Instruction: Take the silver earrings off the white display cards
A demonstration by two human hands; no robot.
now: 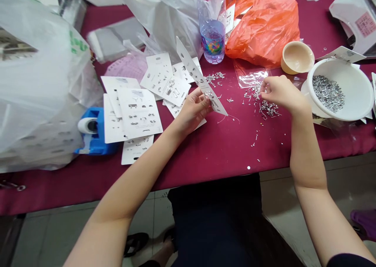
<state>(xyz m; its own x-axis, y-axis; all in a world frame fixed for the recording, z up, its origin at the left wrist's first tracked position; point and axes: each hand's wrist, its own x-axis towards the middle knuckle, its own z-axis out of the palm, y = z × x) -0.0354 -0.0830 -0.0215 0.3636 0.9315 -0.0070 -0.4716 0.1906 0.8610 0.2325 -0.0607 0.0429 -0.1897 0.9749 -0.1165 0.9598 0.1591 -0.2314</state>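
My left hand (196, 109) grips a white earring card (201, 79) by its lower part, with the card tilted up and small metal earrings on its face. Over a pile of loose silver earrings (268, 108), my right hand (280, 92) is closed with thumb and fingers pinched; whatever lies between the fingertips is too small to make out. More printed earring cards (140, 112) lie overlapping to the left of my left hand. A smaller heap of silver pieces (214, 78) sits behind the held card.
A white bowl (357, 90) of metal pieces and a beige cup (297, 57) stand at right. Behind are a water bottle (213, 43) and an orange plastic bag (264, 28). A blue tape dispenser (98, 135) and a large white plastic bag (44, 102) are at left.
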